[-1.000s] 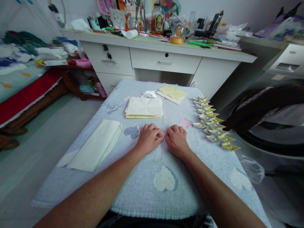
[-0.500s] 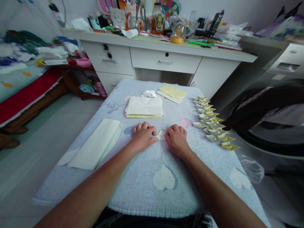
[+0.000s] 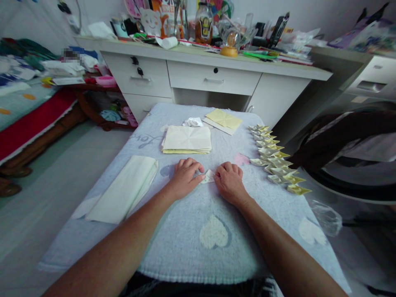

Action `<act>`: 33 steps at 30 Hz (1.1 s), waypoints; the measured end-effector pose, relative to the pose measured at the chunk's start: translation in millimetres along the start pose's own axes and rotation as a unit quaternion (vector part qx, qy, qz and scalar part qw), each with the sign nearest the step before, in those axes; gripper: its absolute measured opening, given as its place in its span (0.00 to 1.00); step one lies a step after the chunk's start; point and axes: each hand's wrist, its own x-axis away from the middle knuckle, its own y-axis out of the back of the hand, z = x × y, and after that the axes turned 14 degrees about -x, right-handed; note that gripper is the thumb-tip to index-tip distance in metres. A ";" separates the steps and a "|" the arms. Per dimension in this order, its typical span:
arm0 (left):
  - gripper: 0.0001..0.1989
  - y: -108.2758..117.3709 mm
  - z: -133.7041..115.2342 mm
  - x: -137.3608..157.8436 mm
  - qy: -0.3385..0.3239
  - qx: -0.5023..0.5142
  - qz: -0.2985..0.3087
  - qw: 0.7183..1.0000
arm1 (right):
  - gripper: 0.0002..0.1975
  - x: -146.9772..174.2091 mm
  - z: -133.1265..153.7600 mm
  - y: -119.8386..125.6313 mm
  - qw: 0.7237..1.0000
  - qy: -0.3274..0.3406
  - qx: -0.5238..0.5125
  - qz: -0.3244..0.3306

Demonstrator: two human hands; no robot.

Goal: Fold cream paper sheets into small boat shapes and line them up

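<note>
A small folded piece of white paper (image 3: 208, 177) lies on the cloth-covered table between my two hands. My right hand (image 3: 229, 180) is closed, its fingertips gripping the right end of the paper. My left hand (image 3: 186, 175) is at the opposite end, thumb and forefinger apart, with the thumb tip right by the paper's edge; whether it touches cannot be made out. Folded paper boats (image 3: 272, 159), white and yellow, stand in rows at the right. Beyond my hands sits a stack of creased paper sheets (image 3: 186, 139).
A folded bundle of pale paper (image 3: 125, 189) lies at the left of the table. Farther back are a crumpled white paper (image 3: 193, 122) and yellow and white sheets (image 3: 223, 119). A white desk (image 3: 213, 78) with clutter stands behind, a front-loading washing machine (image 3: 368, 88) at right.
My left thumb and forefinger have spread a little away from the folded paper, which shows more of its surface. My right hand keeps its grip. The view has shifted slightly.
</note>
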 end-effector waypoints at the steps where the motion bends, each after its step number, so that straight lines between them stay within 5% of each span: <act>1: 0.11 -1.4 -3.6 -0.2 -0.025 0.002 -0.015 1.000 | 0.09 0.1 0.0 0.0 1.000 0.000 0.000 -0.002; 8: 0.09 -12.4 -10.9 -1.2 -0.127 -0.014 -0.001 0.992 | 0.13 2.0 1.4 0.2 1.000 0.006 -0.010 -0.017; 25: 0.11 -17.2 -3.6 1.1 -0.131 -0.023 -0.016 0.991 | 0.08 4.8 -23.8 6.3 0.997 -0.061 -0.034 -0.040; 33: 0.15 -14.5 -3.2 2.0 -0.122 0.031 -0.023 0.992 | 0.09 8.0 -15.0 11.6 0.989 0.081 -0.125 -0.022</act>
